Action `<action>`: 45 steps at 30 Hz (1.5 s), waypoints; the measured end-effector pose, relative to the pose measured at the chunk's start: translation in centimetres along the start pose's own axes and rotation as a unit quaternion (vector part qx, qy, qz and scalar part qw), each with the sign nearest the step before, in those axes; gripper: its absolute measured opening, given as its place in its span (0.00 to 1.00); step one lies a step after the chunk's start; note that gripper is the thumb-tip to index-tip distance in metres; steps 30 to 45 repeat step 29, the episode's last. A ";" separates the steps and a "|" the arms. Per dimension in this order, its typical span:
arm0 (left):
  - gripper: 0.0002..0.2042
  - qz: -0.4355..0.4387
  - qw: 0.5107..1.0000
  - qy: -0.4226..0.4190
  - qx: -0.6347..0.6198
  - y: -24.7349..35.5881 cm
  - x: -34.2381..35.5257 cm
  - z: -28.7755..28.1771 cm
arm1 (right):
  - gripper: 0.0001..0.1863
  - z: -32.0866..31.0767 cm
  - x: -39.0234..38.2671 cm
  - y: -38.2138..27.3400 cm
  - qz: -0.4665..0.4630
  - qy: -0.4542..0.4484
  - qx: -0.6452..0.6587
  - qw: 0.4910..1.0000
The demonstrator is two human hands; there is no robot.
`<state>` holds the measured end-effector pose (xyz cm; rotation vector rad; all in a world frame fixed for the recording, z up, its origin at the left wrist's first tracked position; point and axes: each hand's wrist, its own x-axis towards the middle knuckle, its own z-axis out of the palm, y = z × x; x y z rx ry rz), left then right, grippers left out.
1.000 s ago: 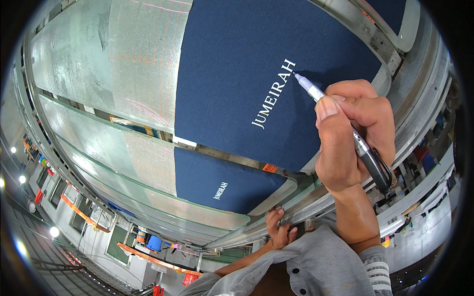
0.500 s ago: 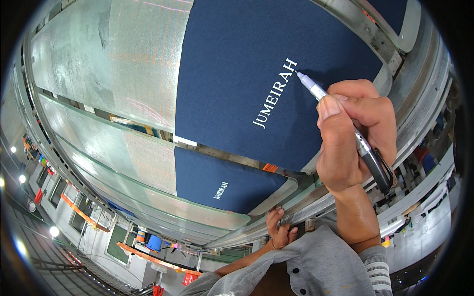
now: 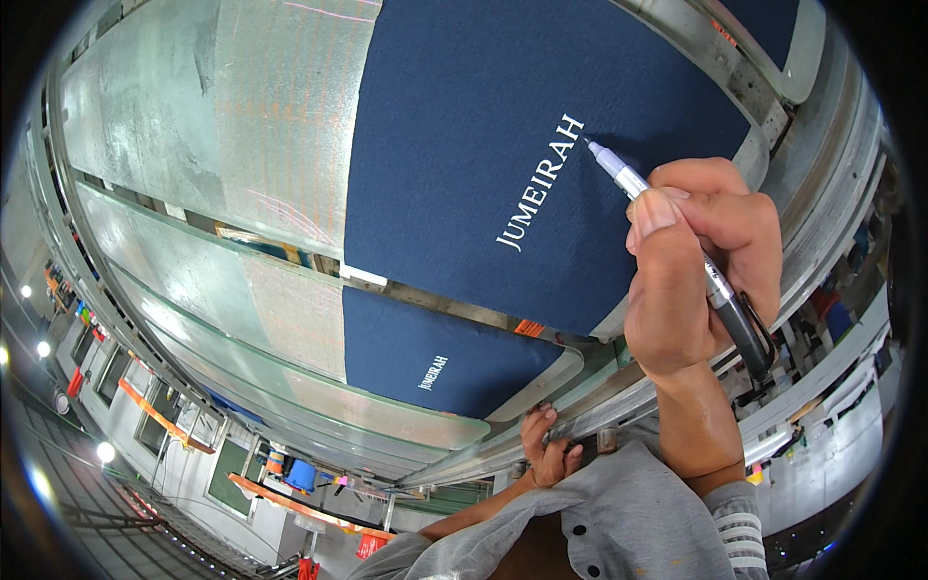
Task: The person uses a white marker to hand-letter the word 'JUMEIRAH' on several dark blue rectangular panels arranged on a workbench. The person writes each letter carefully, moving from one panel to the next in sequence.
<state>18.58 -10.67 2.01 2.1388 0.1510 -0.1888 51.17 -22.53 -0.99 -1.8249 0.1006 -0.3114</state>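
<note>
**Marker tip at white lettering on navy fabric panel**

Right hand [image 3: 701, 275] clenched around marker pen [image 3: 677, 251], thumb on top, fingers wrapped beneath; dark cap end w/ clip poking out below the palm. Pen angled up-left, fine tip touching or just off the upper navy fabric panel [image 3: 503, 145], right at the end of the white lettering [image 3: 541, 184] running diagonally across it. Can't tell for sure if tip makes contact.

Left hand [image 3: 546, 449] lower centre, fingers curled over the edge of a metal frame rail [image 3: 619, 401], gripping it; forearm in from bottom edge, grey sleeve.

Second navy panel [image 3: 435, 353] below the first, smaller in view, also w/ small white lettering, rounded corner at its right end. Both panels lying on shiny metal sheet surface [image 3: 242, 145], split by a rail betw. them. Small orange tag [image 3: 529, 329] at lower edge of upper panel.

Grey buttoned shirt [image 3: 619, 527] at bottom. Workshop bkgd at left rim: lamps, orange beams [image 3: 159, 420], blue container [image 3: 300, 476].
</note>
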 end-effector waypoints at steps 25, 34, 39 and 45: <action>0.08 -0.114 0.986 0.123 0.027 1.6 1.4 1.4 | 0.05 0.4 -0.3 0.2 0.141 0.022 0.192 0.971; 0.12 -0.082 0.977 0.192 0.036 2.1 2.0 1.6 | 0.07 -3.4 0.4 -2.3 0.116 -0.075 0.192 0.972; 0.12 -0.082 0.977 0.192 0.036 2.1 2.0 1.6 | 0.07 -3.4 0.4 -2.3 0.116 -0.075 0.192 0.972; 0.12 -0.082 0.977 0.192 0.036 2.1 2.0 1.6 | 0.07 -3.4 0.4 -2.3 0.116 -0.075 0.192 0.972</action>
